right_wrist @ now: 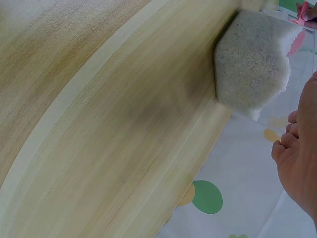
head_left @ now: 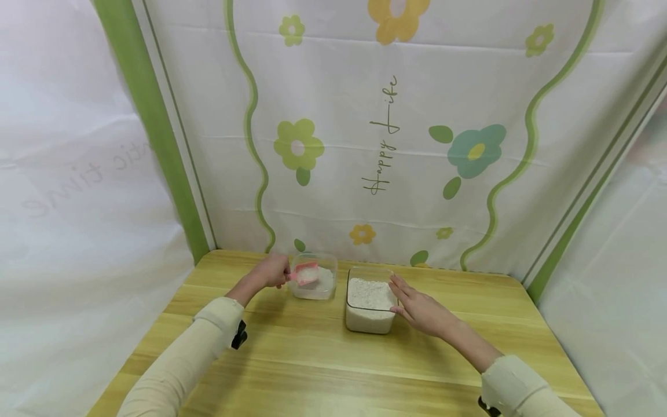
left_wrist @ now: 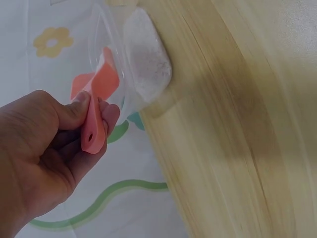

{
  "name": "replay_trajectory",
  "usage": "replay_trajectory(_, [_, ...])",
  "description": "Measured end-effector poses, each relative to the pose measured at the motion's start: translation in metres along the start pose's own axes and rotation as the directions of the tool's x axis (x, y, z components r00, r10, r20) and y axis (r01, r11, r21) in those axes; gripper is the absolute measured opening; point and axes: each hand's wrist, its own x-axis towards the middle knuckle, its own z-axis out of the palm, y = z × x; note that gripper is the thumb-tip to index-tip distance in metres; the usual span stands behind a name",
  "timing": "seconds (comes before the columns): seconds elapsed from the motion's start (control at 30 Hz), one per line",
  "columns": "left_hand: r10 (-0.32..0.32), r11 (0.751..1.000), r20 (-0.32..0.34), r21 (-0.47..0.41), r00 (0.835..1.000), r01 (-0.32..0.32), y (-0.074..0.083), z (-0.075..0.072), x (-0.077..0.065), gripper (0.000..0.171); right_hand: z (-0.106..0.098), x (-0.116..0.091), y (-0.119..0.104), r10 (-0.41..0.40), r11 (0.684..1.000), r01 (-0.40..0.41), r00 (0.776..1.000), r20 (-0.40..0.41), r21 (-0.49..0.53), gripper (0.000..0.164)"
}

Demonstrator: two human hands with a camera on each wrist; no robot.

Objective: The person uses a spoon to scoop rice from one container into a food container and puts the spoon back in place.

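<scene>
My left hand (head_left: 273, 270) grips the handle of a pink scoop (left_wrist: 105, 82), the thumb pressing along it. White material lies in the scoop, which is over a small clear container (head_left: 312, 295) with more white material inside. Just to its right stands a larger clear container (head_left: 371, 328), filled most of the way with white grainy stuff (head_left: 371, 294); whether it is flour or fine grain I cannot tell. My right hand (head_left: 424, 311) touches that container's right side near the rim, fingers extended. In the right wrist view, the larger container partly shows beside the hand.
Both containers stand near the back of a light wooden table (head_left: 292, 370). Behind it hangs a white curtain (head_left: 333, 191) with printed flowers and lettering. More white sheeting (head_left: 78, 260) encloses the left and right sides.
</scene>
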Motion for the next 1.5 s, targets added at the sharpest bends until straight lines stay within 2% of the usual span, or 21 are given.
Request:
replay_trajectory(0.1, [0.002,0.999,-0.014,0.046,1.0,-0.001,0.001,0.001,0.0,0.034,0.001,0.0,0.0,-0.001,1.0,0.001,1.0,-0.002,-0.005,0.069])
replay_trajectory(0.23, [0.029,0.992,-0.058,0.126,0.998,-0.022,0.002,0.002,0.0,0.027,0.001,0.0,0.001,-0.002,1.0,0.002,1.0,-0.007,-0.004,0.068])
replay_trajectory(0.33, [0.054,0.984,-0.086,0.174,0.995,-0.038,0.002,0.001,-0.001,0.029,0.002,0.0,0.001,0.0,1.0,0.0,1.0,-0.005,-0.004,0.069])
replay_trajectory(0.53, [0.065,0.98,-0.105,0.192,0.992,-0.043,0.001,0.002,-0.003,0.04,0.002,0.0,0.001,0.0,1.0,0.0,1.0,-0.002,-0.005,0.069])
replay_trajectory(0.73, [0.095,0.968,-0.139,0.244,0.986,-0.059,-0.003,0.006,-0.001,0.04,0.001,0.001,0.0,-0.007,1.0,0.007,1.0,-0.008,-0.011,0.069])
replay_trajectory(0.9, [0.15,0.939,-0.178,0.333,0.972,-0.084,-0.004,0.008,0.0,0.034,0.002,0.001,0.001,-0.008,1.0,0.008,1.0,-0.013,-0.018,0.068])
replay_trajectory(1.1, [0.17,0.919,-0.195,0.386,0.966,-0.084,-0.003,0.009,-0.001,0.016,0.001,0.0,0.0,-0.001,1.0,0.0,1.0,-0.01,-0.012,0.068])
replay_trajectory(1.17, [0.19,0.902,-0.202,0.421,0.961,-0.09,-0.003,0.009,-0.002,0.012,0.0,0.0,-0.001,0.0,1.0,0.0,1.0,-0.008,-0.013,0.068])
replay_trajectory(1.27, [0.242,0.862,-0.211,0.496,0.947,-0.109,-0.003,0.009,-0.004,0.013,0.0,0.0,-0.001,-0.001,1.0,0.001,1.0,-0.007,-0.014,0.068])
replay_trajectory(1.37, [0.298,0.809,-0.223,0.574,0.928,-0.122,-0.002,0.01,-0.006,0.015,0.0,0.0,-0.001,-0.003,1.0,0.003,1.0,-0.008,-0.015,0.068])
replay_trajectory(1.5, [0.374,0.733,-0.24,0.668,0.896,-0.127,-0.001,0.012,-0.007,0.012,0.001,0.0,0.001,-0.005,1.0,0.005,1.0,-0.01,-0.017,0.068])
